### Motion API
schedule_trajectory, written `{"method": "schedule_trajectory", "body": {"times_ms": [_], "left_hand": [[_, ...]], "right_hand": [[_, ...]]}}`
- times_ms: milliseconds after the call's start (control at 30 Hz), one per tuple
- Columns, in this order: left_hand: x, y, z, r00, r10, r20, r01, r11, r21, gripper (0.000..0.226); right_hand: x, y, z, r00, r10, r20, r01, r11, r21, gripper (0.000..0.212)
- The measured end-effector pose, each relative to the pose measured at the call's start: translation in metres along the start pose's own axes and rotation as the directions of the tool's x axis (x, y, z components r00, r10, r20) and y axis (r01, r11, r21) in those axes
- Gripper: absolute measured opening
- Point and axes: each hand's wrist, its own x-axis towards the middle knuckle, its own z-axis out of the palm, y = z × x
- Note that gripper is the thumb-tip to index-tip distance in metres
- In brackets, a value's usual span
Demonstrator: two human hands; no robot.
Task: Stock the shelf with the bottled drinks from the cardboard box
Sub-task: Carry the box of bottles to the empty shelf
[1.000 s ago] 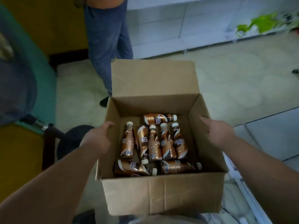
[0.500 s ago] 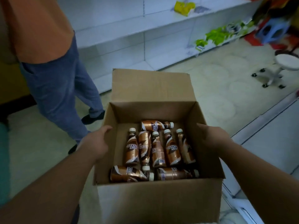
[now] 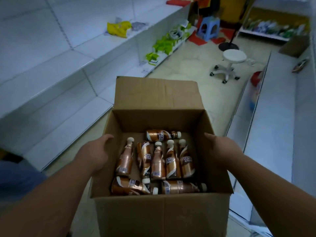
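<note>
Right now my left hand (image 3: pixel 95 156) and my right hand (image 3: pixel 222 149) are apart, each pressed on one side of the big cardboard box (image 3: pixel 159 214), which I hold up in the aisle between the white shelves (image 3: pixel 51 79). If my hands slip, I think the box could tip and the loose brown bottles (image 3: pixel 158 161) lying inside could roll and fall out.

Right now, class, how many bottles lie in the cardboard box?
8 bottles: one crosswise at the far end, five side by side in the middle, two crosswise at the near end. None appears hidden.
</note>
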Motion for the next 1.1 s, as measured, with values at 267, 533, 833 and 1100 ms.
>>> {"method": "schedule_trajectory", "body": {"times_ms": [267,533,833,1100], "left_hand": [[0.187,0.095,-0.030,0.992,0.121,0.033,-0.122,0.992,0.044,0.067],[0.417,0.209,-0.055,0.939,0.331,0.099,-0.340,0.935,0.097,0.065],[0.630,0.396,-0.084,0.846,0.509,0.159,-0.530,0.835,0.147,0.067],[0.796,0.552,-0.079,0.810,0.546,0.215,-0.577,0.808,0.123,0.069]], "right_hand": [[0.157,0.035,-0.060,0.994,0.099,0.042,-0.100,0.994,0.032,0.071],[0.316,0.072,-0.095,0.946,0.317,0.072,-0.324,0.938,0.126,0.078],[0.483,0.149,-0.139,0.855,0.515,0.060,-0.518,0.840,0.165,0.076],[0.653,0.237,-0.201,0.785,0.607,0.125,-0.618,0.756,0.216,0.076]]}}
